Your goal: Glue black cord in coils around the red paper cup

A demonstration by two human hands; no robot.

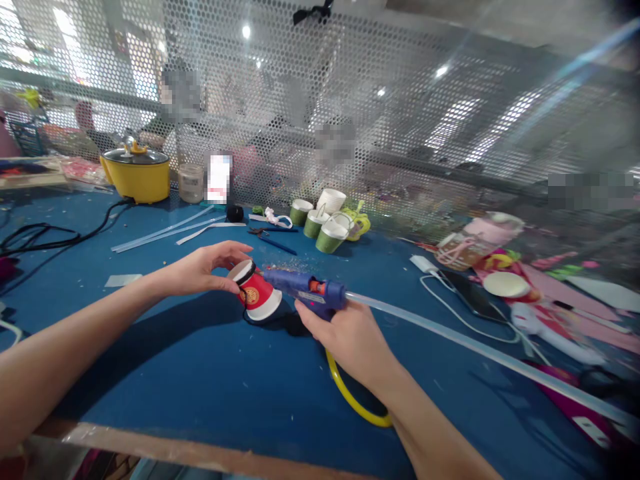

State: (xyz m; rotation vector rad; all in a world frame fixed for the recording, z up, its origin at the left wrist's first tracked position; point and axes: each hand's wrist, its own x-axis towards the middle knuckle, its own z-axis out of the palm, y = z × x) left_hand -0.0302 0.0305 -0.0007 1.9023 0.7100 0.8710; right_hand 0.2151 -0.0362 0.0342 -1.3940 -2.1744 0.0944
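My left hand [207,268] is closed on a small red and white paper cup [257,297], which tilts over the blue table. A gold round mark shows on the cup's side, and a black cord runs round its upper part and hangs down its left side. My right hand [353,337] grips a blue hot glue gun [315,291] whose nozzle end points at the cup's right side; whether it touches cannot be made out. A long clear glue stick [465,340] sticks out of the gun's back toward the right. A yellow cable [350,398] curves below the gun.
Several green and white paper cups [333,237] stand near the perforated metal screen [400,153]. Pliers [273,240] and loose glue sticks [160,230] lie further back. A yellow electric pot [139,180] stands back left; a phone [473,293] and white cable lie right.
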